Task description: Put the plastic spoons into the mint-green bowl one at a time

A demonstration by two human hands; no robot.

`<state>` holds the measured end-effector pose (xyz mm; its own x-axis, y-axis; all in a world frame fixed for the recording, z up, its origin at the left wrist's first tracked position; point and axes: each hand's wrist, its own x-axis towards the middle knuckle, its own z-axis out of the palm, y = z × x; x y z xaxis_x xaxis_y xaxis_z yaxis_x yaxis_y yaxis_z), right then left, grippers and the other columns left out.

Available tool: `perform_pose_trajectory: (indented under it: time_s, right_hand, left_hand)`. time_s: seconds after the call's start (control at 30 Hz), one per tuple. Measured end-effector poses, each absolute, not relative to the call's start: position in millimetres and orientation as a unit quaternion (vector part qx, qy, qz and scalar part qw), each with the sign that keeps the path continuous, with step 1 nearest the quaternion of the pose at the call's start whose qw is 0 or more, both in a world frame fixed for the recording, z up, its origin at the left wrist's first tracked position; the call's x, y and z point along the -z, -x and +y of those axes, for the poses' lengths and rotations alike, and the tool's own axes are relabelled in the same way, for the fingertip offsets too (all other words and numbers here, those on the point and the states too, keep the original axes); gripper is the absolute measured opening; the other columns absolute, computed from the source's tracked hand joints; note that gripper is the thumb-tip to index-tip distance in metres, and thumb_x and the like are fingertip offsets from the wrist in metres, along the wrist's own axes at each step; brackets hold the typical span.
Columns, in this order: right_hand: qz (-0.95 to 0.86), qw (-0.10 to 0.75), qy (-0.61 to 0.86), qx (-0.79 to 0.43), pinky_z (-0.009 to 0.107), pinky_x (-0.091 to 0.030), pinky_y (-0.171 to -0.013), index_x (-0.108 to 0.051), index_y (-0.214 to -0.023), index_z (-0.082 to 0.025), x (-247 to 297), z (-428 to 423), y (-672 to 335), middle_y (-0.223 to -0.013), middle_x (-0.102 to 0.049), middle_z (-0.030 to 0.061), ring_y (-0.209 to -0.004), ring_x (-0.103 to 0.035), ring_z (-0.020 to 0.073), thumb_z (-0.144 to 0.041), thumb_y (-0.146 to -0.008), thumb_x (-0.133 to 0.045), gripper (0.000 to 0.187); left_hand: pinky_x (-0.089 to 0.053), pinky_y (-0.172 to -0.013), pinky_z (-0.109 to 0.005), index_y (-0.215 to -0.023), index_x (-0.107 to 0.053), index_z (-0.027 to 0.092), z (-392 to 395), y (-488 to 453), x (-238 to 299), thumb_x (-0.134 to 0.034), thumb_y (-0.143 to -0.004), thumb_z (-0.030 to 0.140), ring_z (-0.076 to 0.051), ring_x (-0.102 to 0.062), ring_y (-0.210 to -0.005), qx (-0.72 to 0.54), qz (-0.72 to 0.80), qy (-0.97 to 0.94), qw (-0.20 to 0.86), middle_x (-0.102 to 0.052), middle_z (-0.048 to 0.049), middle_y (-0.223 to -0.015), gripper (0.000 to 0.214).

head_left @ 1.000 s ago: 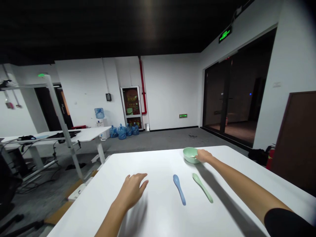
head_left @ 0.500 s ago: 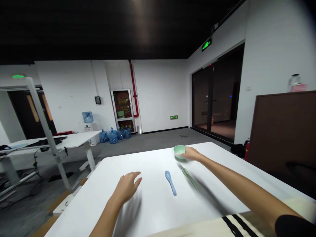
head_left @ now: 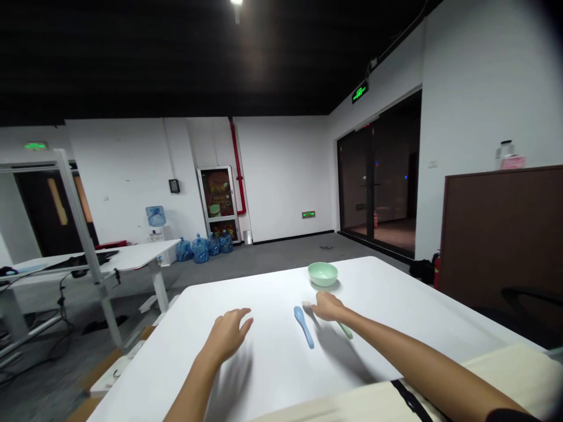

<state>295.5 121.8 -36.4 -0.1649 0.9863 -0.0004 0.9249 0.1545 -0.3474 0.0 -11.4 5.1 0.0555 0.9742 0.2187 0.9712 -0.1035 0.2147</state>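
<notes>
A pale green bowl (head_left: 322, 274) stands on the white table (head_left: 396, 305) toward its far side. A blue spoon (head_left: 304, 326) lies near the table's middle. Just right of it lies a green spoon (head_left: 345, 330), mostly covered by my right hand (head_left: 328, 306). That hand rests on the spoon's bowl end with fingers curled down over it. My left hand (head_left: 229, 334) lies flat on the table to the left of the blue spoon, fingers loosely spread and holding nothing.
A cream bag with a black strap (head_left: 409, 398) sits at the near table edge. A brown cabinet (head_left: 501, 228) stands to the right. Another white desk (head_left: 101, 261) with a metal frame is at the left, and water jugs (head_left: 200, 249) line the far wall.
My right hand has left the green bowl and drawn back onto the green spoon. The bowl stays in place. My left hand has barely moved.
</notes>
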Motion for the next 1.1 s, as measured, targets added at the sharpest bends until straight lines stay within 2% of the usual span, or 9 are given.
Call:
perform_pose_trajectory:
  time_s: [0.37, 0.67, 0.87, 1.1]
  right_hand:
    - [-0.750, 0.094, 0.643, -0.123, 0.027, -0.044, -0.065, -0.067, -0.093, -0.016, 42, 115, -292, -0.103, -0.069, 0.0139, -0.093, -0.066, 0.0265, -0.042, -0.083, -0.055, 0.030]
    - [-0.758, 0.051, 0.634, -0.144, 0.027, -0.044, -0.061, -0.068, -0.088, -0.017, 53, 112, -291, -0.097, -0.070, 0.0123, -0.086, -0.068, 0.0257, -0.034, -0.070, -0.067, 0.025]
    - [-0.772, 0.010, 0.620, -0.136, 0.026, -0.044, -0.058, -0.065, -0.086, -0.016, 70, 120, -291, -0.092, -0.070, 0.0097, -0.080, -0.067, 0.0239, -0.029, -0.064, -0.066, 0.025]
    - [-0.777, 0.000, 0.615, -0.134, 0.029, -0.045, -0.058, -0.065, -0.085, -0.016, 81, 124, -290, -0.091, -0.069, 0.0099, -0.080, -0.067, 0.0248, -0.027, -0.062, -0.066, 0.025]
  left_hand:
    - [-0.041, -0.100, -0.038, -0.129, -0.059, 0.023, -8, -1, -4, -0.036, -0.094, 0.048, -0.025, -0.056, -0.122, -0.149, 0.668, -0.729, 0.003, -0.063, -0.0070, -0.131, 0.049]
    - [-0.041, -0.099, -0.037, -0.129, -0.058, 0.022, -12, -5, -9, -0.035, -0.094, 0.047, -0.025, -0.055, -0.123, -0.139, 0.672, -0.727, 0.006, -0.062, -0.0068, -0.133, 0.049]
    - [-0.041, -0.100, -0.037, -0.128, -0.059, 0.022, -11, -5, -9, -0.035, -0.094, 0.048, -0.025, -0.056, -0.123, -0.135, 0.673, -0.727, 0.006, -0.063, -0.0061, -0.131, 0.049]
    - [-0.043, -0.098, -0.036, -0.128, -0.059, 0.024, -8, -1, -7, -0.036, -0.093, 0.048, -0.025, -0.056, -0.123, -0.139, 0.672, -0.727, 0.004, -0.062, -0.0054, -0.133, 0.049]
